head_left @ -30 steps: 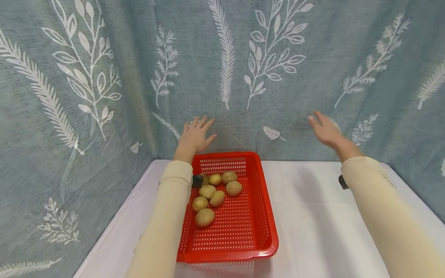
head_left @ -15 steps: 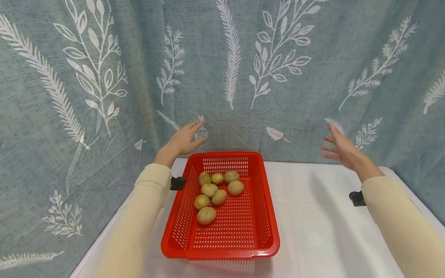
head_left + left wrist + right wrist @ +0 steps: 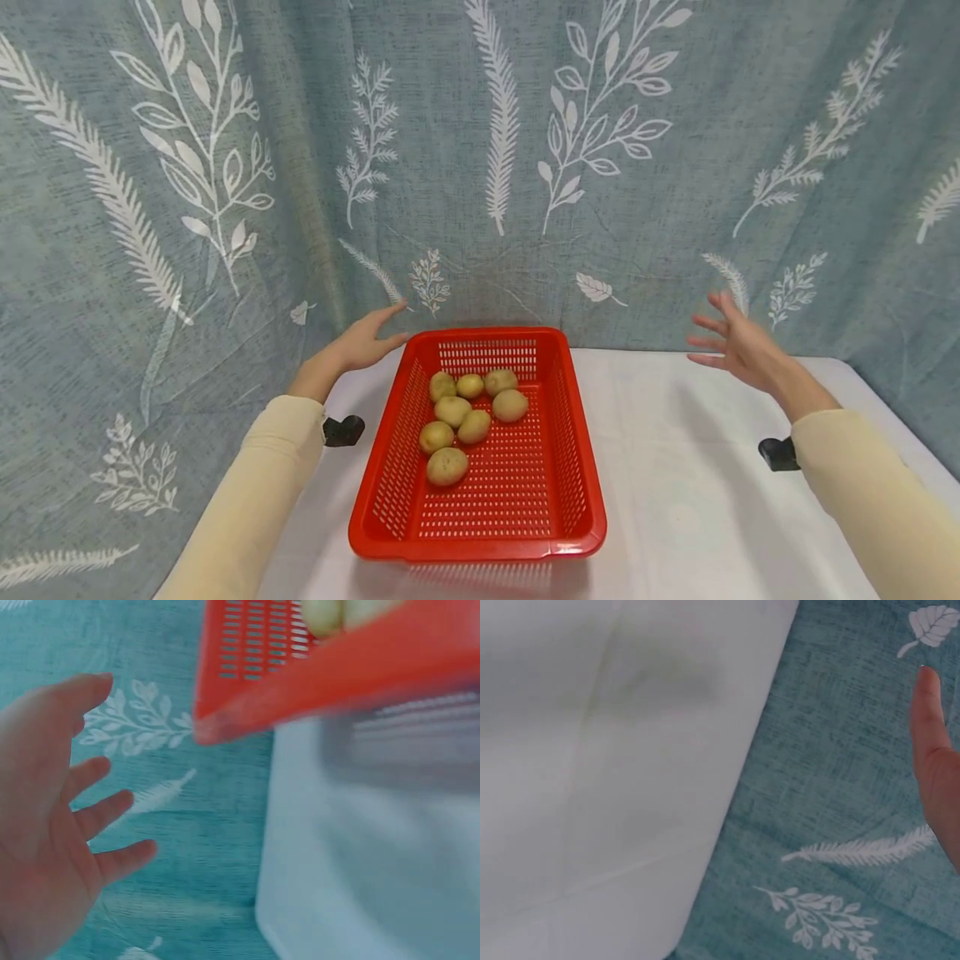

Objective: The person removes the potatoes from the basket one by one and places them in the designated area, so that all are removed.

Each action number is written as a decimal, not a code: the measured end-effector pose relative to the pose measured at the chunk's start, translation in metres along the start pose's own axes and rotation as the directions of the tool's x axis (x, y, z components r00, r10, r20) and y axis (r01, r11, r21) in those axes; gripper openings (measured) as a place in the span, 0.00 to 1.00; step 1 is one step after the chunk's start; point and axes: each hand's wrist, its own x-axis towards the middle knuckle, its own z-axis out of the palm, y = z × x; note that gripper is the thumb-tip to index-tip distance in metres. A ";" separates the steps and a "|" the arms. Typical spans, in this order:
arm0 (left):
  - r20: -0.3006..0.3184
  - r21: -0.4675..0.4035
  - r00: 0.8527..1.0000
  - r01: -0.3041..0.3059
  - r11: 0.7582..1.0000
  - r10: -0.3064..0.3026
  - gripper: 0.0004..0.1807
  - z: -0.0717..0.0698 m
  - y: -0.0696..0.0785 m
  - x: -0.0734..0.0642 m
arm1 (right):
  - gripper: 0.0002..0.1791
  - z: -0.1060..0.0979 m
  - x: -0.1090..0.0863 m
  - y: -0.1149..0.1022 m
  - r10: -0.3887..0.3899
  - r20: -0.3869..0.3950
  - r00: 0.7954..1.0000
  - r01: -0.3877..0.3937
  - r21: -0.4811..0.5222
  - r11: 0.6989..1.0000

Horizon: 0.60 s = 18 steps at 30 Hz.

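Note:
A red plastic basket (image 3: 480,548) with slotted walls stands on the table, several potatoes (image 3: 452,412) grouped in its left and back part. Just outside its back left corner my left hand (image 3: 358,343) hovers with fingers extended, holding nothing. The left wrist view shows that hand (image 3: 52,817) with its fingers spread, apart from the basket's red rim (image 3: 330,679). Well to the right of the basket, my right hand (image 3: 746,346) is raised over the table, fingers spread and nothing in it. Only part of the right hand (image 3: 937,765) enters the right wrist view.
A white-covered table (image 3: 675,500) carries the basket. Grey-blue curtain (image 3: 480,283) with white leaf prints hangs behind the table and along the left and right sides. Dark wrist cameras (image 3: 343,431) sit under both wrists.
My left hand has moved left and down, from over the basket's back left side to outside it. The right hand has shifted right and lower, its fingers now spread. The potatoes stay put.

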 end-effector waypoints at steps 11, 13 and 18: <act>0.091 -0.056 0.995 0.042 0.998 -0.037 0.32 0.041 -0.007 -0.013 | 0.51 -0.003 -0.002 0.024 0.015 0.010 1.000 -0.016 0.046 0.999; 0.103 -0.043 0.994 0.044 0.998 -0.039 0.31 0.047 -0.005 -0.013 | 0.51 -0.004 -0.002 0.028 0.018 0.010 1.000 -0.019 0.053 0.998; 0.132 -0.068 0.986 0.108 0.992 -0.098 0.29 0.058 -0.002 -0.016 | 0.50 -0.001 0.002 0.035 0.021 0.007 1.000 -0.022 0.073 0.997</act>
